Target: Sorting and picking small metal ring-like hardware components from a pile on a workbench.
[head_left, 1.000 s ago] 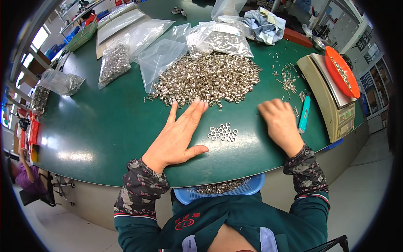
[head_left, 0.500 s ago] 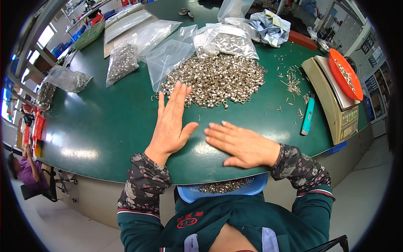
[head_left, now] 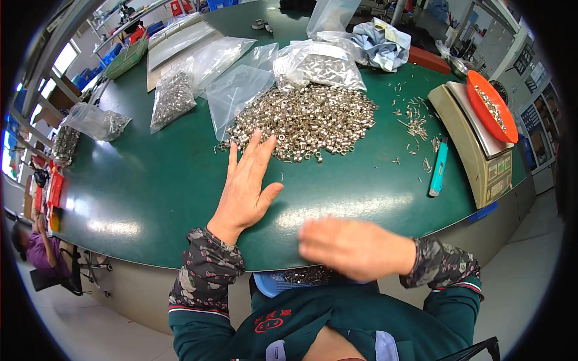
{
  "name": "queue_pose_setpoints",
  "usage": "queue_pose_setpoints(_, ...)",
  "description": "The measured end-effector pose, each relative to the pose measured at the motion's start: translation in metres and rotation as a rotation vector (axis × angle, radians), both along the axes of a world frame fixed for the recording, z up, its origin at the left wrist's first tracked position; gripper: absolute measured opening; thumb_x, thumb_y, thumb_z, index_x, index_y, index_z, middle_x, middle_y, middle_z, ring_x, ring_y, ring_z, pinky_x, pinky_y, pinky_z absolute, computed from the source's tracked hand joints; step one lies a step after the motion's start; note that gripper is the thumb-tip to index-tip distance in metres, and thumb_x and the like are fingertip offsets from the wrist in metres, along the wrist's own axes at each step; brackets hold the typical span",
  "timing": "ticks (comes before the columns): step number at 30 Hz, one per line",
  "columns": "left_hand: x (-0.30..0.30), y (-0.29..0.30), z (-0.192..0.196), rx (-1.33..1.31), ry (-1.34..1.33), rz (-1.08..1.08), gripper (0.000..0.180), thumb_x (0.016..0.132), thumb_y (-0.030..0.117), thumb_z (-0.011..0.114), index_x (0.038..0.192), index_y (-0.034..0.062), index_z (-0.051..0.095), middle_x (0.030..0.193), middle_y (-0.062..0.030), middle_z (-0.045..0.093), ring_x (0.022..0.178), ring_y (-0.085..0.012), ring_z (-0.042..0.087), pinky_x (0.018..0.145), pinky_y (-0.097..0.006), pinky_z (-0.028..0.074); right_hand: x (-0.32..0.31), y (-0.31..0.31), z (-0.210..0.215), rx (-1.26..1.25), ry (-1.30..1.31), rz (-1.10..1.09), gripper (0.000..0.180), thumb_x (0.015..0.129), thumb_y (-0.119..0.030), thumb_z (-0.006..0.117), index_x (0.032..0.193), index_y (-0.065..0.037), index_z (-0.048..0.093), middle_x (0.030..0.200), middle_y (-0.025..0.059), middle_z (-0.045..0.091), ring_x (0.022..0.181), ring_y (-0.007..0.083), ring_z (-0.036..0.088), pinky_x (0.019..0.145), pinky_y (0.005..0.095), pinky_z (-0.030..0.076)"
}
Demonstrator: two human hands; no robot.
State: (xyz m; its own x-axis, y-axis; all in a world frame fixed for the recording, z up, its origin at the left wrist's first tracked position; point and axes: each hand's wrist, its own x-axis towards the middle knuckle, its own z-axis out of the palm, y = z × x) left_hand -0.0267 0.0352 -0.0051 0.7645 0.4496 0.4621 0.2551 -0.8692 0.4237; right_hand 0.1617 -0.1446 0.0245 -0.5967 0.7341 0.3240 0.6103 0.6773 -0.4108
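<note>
A broad heap of small shiny metal rings (head_left: 310,120) lies on the green tabletop (head_left: 150,180). My left hand (head_left: 241,195) is open and flat, its fingertips at the heap's near left edge and its thumb out to the side. Over the table's front edge is my right hand (head_left: 355,248), smeared by motion; whether its fingers hold anything cannot be made out. Below it, at my lap, a blue plastic basket (head_left: 268,285) holds more small metal pieces, partly hidden by the hand and the table edge.
Clear bags of metal parts (head_left: 174,99) stand behind and left of the heap. On the right are scattered thin metal pins (head_left: 415,123), a teal cutter (head_left: 439,168) and a scale (head_left: 460,138) bearing an orange dish (head_left: 506,123). Another person (head_left: 45,246) sits far left.
My right hand has moved down toward me, from the tabletop to over the front edge above the basket. My left hand stays nearly in place. The whole view has shifted slightly.
</note>
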Motion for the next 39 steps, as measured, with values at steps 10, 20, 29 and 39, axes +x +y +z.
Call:
queue_pose_setpoints(10, 0.003, -0.006, 0.001, -0.045, 0.065, -0.036, 0.07, 0.094, 0.052, 0.044, 0.146, 0.0079, 0.03, 0.145, -0.0123, 0.04, 0.14, -0.0318, 0.028, 0.114, -0.053, 0.014, 0.058, 0.087, -0.043, 0.077, -0.217, -0.655, 0.064, 0.089, -0.036, 0.058, 0.141, -0.005, 0.037, 0.148, 0.0219, 0.029, 0.139, 0.0376, 0.025, 0.113, 0.0461, 0.024)
queue_pose_setpoints(20, 0.014, -0.019, 0.001, -0.037, 0.227, -0.176, 0.068, 0.087, 0.034, 0.06, 0.143, 0.0066, 0.033, 0.145, -0.012, 0.04, 0.139, -0.0281, 0.032, 0.113, -0.052, 0.019, 0.048, 0.042, -0.034, -0.023, -0.246, -0.505, 0.071, 0.087, -0.037, 0.06, 0.14, 0.003, 0.034, 0.147, 0.0217, 0.03, 0.139, 0.0359, 0.026, 0.113, 0.0464, 0.023)
queue_pose_setpoints(29, 0.035, -0.034, 0.004, 0.019, 0.318, -0.323, 0.077, 0.086, 0.039, 0.061, 0.145, 0.0023, 0.027, 0.15, -0.0147, 0.03, 0.142, -0.0283, 0.023, 0.114, -0.052, 0.017, 0.042, 0.003, -0.022, -0.131, -0.227, -0.369, 0.076, 0.085, -0.039, 0.062, 0.143, -0.002, 0.032, 0.151, 0.0195, 0.026, 0.141, 0.0353, 0.022, 0.114, 0.0473, 0.021)
queue_pose_setpoints(39, 0.041, -0.046, 0.001, 0.047, 0.404, -0.465, 0.078, 0.085, 0.044, 0.061, 0.143, 0.0013, 0.032, 0.152, -0.0153, 0.026, 0.143, -0.03, 0.022, 0.114, -0.052, 0.016, 0.054, -0.014, -0.022, -0.164, -0.228, -0.513, 0.075, 0.086, -0.04, 0.06, 0.142, 0.001, 0.032, 0.149, 0.0207, 0.029, 0.139, 0.0359, 0.026, 0.114, 0.047, 0.022)
